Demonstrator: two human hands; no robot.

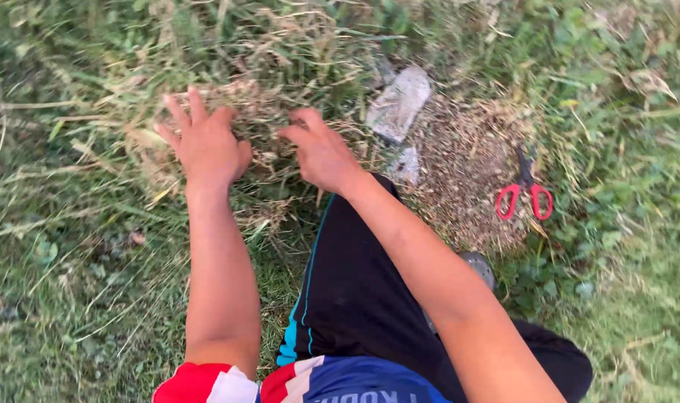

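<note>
Both hands work in a clump of dry, cut grass (pixel 243 127) on the ground, straight ahead of the person's knee. The left hand (pixel 205 142) lies flat on the clump, fingers spread and open, pressing down on the straw-coloured blades. The right hand (pixel 321 153) sits just beside it, fingers curled loosely into the grass; whether it grips any blades cannot be told, frame is blurred there. The hands are apart, with a small gap of grass between them. Red-handled scissors (pixel 524 195) lie shut on a bare dirt patch (pixel 467 172), well to the right and out of either hand. A grey stone (pixel 398 103) sits at the upper edge of that patch, near the right hand, with a smaller grey piece (pixel 405 164) below it. To gather this well, judging from the loose spread: rake with open fingers toward the middle, bring both hands together under the pile, keep low to the ground so short bits don't slip out, and steer clear of the stone.
</note>
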